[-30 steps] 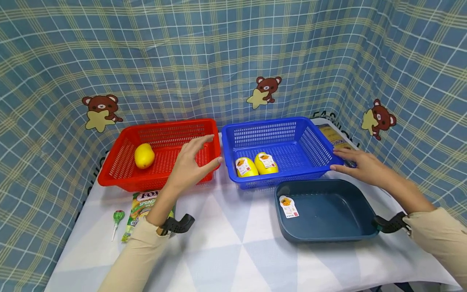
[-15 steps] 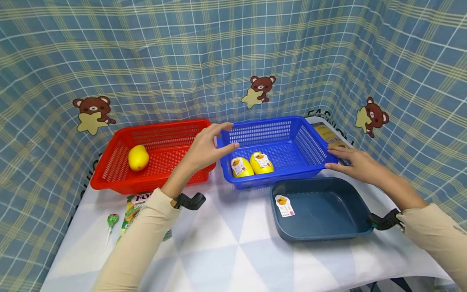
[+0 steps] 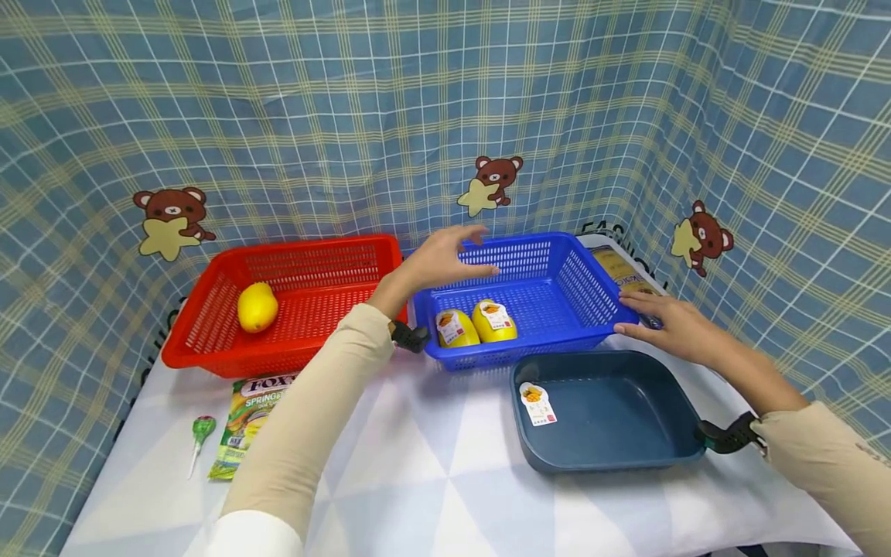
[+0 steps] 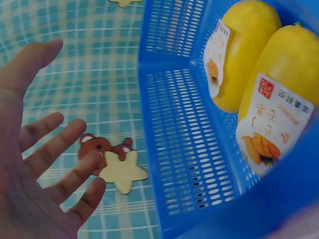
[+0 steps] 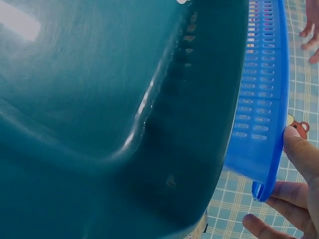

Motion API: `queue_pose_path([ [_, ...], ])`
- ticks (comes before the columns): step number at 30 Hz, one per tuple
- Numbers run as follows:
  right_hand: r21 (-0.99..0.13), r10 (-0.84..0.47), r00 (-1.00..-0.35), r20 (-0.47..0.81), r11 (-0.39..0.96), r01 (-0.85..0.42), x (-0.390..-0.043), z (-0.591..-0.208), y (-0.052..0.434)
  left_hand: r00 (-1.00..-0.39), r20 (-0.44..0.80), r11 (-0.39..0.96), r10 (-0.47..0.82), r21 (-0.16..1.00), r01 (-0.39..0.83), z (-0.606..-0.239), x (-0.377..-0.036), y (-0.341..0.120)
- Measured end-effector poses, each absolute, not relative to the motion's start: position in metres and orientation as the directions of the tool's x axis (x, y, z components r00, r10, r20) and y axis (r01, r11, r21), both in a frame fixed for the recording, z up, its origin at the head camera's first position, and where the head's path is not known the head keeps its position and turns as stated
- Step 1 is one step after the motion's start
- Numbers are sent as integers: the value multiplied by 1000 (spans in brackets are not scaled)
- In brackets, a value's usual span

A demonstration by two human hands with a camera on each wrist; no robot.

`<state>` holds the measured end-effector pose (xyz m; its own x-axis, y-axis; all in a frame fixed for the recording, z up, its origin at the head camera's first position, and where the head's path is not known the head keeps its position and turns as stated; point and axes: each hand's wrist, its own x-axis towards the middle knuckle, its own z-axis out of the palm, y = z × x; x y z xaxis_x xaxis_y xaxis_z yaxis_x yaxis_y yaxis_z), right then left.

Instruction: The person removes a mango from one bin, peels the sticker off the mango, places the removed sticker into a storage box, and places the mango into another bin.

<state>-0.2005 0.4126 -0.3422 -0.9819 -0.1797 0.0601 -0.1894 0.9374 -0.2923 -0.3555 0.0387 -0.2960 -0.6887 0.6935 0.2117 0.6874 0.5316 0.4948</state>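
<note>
My left hand [image 3: 445,259] hangs over the left end of the blue basket [image 3: 585,333], fingers spread and thumb apart, holding nothing. The left wrist view shows its open palm [image 4: 30,194] beside the basket's outer wall. Two yellow mangoes [image 3: 455,339] with white mango stickers lie in the basket's front left corner. My right hand [image 3: 671,329] pinches the basket's right front corner. In the right wrist view its thumb [image 5: 301,152] lies on the rim and a finger goes behind the corner loop; the other fingertips are partly hidden.
A red basket [image 3: 285,360] with one yellow mango [image 3: 257,307] stands left. In front lie a green FOX'S packet [image 3: 244,418] and a lollipop [image 3: 202,429]. A dark blue tub [image 3: 605,464] with a mango sticker stands front right. A yellowish package [image 3: 619,267] lies behind my right hand.
My left hand has moved right and slightly up, from over the red basket to over the blue basket's left end. My right hand stays at the blue basket's corner. The view has shifted slightly.
</note>
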Motion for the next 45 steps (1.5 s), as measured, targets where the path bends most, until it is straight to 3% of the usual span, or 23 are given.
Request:
queue_pose_path([
  [12, -272, -175, -981, 81, 943, -191, -186, -355, 417, -605, -111, 573, 788, 490, 657, -332, -370, 78],
  [22, -286, -192, -976, 103, 934, -214, -190, -351, 419, -583, -317, 662, 748, 419, 621, -343, -378, 81],
  [26, -297, -181, -979, 92, 934, -201, -190, -350, 420, -605, -383, 716, 698, 345, 607, -347, -377, 86],
  [30, -305, -181, -978, 100, 930, -203, -191, -352, 420, -615, -383, 723, 689, 315, 614, -353, -376, 92],
  [45, -286, -164, -983, 80, 941, -180, -199, -350, 415, -531, -373, 640, 761, 301, 707, -359, -376, 100],
])
